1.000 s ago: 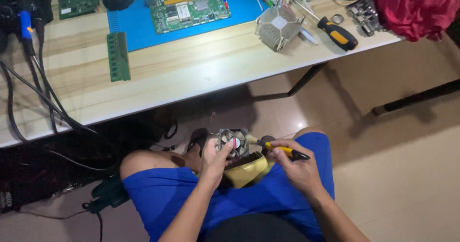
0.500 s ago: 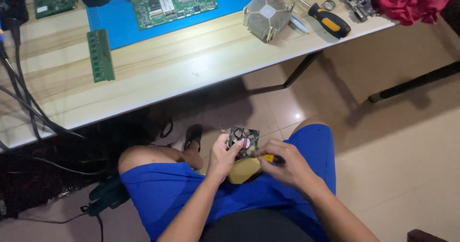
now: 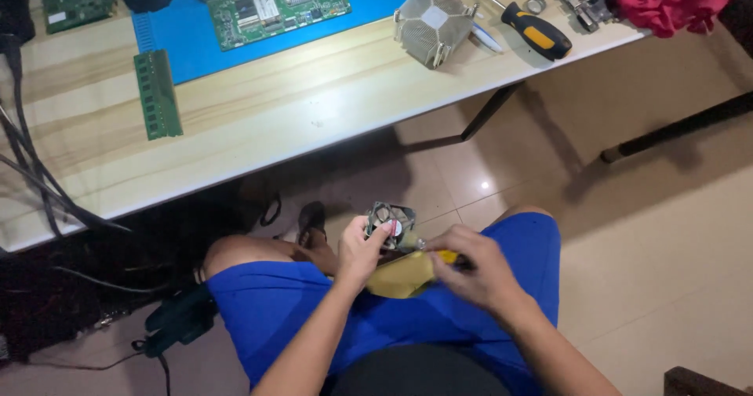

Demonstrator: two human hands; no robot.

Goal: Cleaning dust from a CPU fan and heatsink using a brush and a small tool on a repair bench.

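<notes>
- The person sits with knees apart in blue shorts [image 3: 314,317], both hands over the lap.
- The left hand [image 3: 359,251] has its grip pinched on a small fan [image 3: 390,222], held tilted just above the thighs.
- The right hand [image 3: 480,269] has its grip pressed around a yellow-handled tool [image 3: 444,256], whose tip meets the fan's lower edge.
- A yellow cloth [image 3: 404,274] lies on the lap under both hands.
- Beneath the legs is a glossy beige tile floor [image 3: 667,223]; a dark sandal [image 3: 312,219] sits by the left knee.
- A dark green device [image 3: 182,319] with a cord lies on the floor left of the thigh, in shadow.
- Black cables [image 3: 35,184] hang off the bench's left edge.
- The pale wood bench [image 3: 314,114] stands beyond the knees on dark legs.
- On it lie a green memory stick [image 3: 158,94], a blue mat [image 3: 298,31] bearing a green board [image 3: 271,2], a metal heatsink [image 3: 434,26] and a screwdriver [image 3: 533,31].
- A red cloth [image 3: 667,0] sits at the far right corner.
</notes>
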